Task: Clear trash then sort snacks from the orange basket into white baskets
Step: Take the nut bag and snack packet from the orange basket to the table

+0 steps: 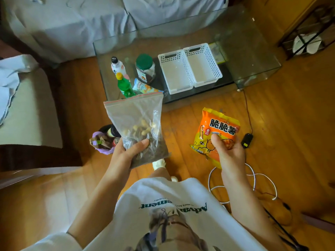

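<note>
Head view: white baskets [189, 67] lie at your twelve o'clock, long axes running away from you, nearer your right hand [228, 153], which grips the orange snack packet [215, 134]. Your left hand [129, 152] clasps the zip bag [137, 122].

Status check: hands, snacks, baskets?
Left hand grips zip bag; right hand grips orange snack packet. Both white baskets empty on glass table. Path clear.
</note>
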Demonstrator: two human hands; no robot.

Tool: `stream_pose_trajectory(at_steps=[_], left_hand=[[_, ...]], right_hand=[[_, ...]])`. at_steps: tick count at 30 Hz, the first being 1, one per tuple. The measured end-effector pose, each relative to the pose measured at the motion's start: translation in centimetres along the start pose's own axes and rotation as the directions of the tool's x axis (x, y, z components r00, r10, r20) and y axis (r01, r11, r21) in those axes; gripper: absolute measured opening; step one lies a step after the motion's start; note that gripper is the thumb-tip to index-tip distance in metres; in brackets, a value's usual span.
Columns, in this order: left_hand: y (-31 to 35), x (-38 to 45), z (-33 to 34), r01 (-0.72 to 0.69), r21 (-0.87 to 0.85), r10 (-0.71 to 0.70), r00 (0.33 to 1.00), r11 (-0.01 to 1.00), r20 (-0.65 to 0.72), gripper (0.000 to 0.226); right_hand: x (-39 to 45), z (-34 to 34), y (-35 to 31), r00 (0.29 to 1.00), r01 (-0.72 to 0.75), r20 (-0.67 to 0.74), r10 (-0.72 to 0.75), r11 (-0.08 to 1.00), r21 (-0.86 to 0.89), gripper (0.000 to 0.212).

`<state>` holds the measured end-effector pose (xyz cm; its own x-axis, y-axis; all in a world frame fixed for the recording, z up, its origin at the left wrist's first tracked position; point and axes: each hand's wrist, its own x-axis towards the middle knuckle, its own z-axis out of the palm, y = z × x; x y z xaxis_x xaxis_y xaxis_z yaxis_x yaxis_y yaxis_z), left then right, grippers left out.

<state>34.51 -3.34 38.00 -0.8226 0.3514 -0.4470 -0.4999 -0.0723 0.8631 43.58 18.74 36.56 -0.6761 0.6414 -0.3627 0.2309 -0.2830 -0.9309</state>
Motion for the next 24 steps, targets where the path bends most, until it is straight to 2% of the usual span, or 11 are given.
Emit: stream_pose_trajectory(at_steps=[7, 19, 24], left_hand=[[2.5, 9.2, 2.5, -0.011, -0.035, 0.011, 1.0, 0.999, -0.022, 0.024], [12.0, 25.0, 5.3, -0.097, -0.044, 0.095, 0.995, 0.994, -0.036, 0.024], [13.8, 29.2, 5.8, -0.082, 0.0, 0.082, 0.994, 0.997, -0.074, 0.027]], right_hand=[[8.7, 1.5, -2.8, 1.0, 0.002, -0.003, -0.002, 1.0, -0.022, 0.042], [25.4, 8.0, -11.0, 0.997, 0.037, 0.074, -0.031, 0.996, -0.079, 0.029], [30.6, 10.3, -12.0, 0.994, -0.018, 0.106, 0.027, 0.996, -0.085, 0.046]])
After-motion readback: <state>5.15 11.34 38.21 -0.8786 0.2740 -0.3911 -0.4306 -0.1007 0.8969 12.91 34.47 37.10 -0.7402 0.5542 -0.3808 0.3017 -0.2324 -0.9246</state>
